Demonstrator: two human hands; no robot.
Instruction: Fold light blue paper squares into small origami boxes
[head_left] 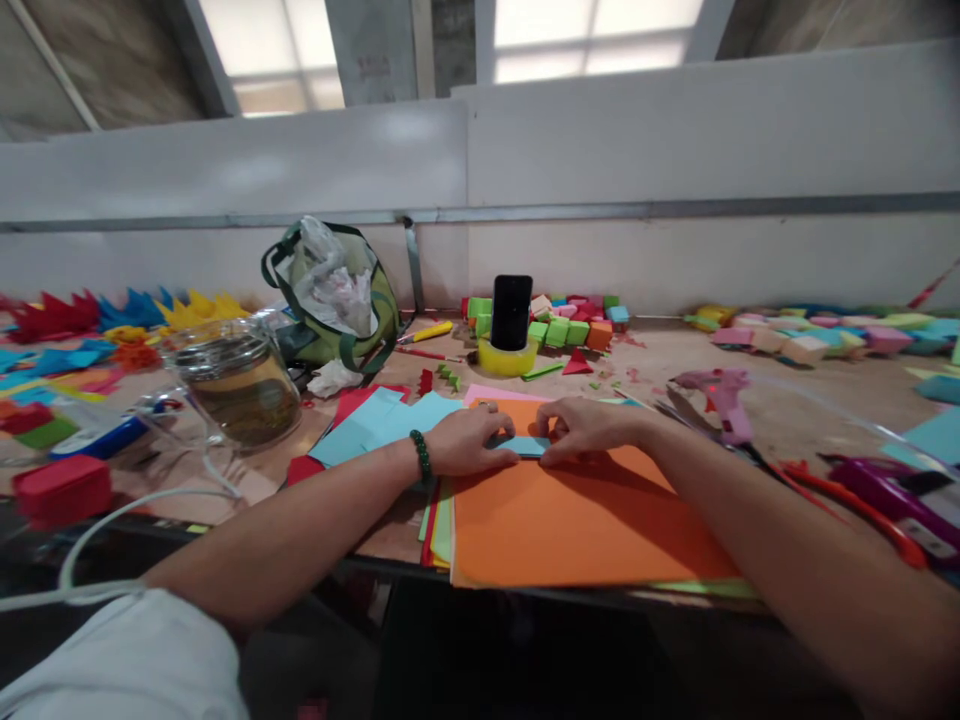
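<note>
A small folded piece of light-blue paper (526, 446) lies over a stack of coloured sheets topped by an orange sheet (585, 525). My left hand (472, 440), with a green beaded bracelet on its wrist, pinches the left end of the blue piece between thumb and curled fingers. At its right end, my right hand (589, 428) holds it with thumb and bent fingers. Left of the stack, more light-blue paper (382, 425) rests on red paper, partly behind my left wrist.
Behind my hands, a phone (511, 312) stands in a yellow tape roll (507, 357). To the left are a glass jar (238, 385) and a green bag (341, 300). On the right lie a pink glue gun (720, 398), orange-handled scissors (862, 510) and a purple device (900, 500).
</note>
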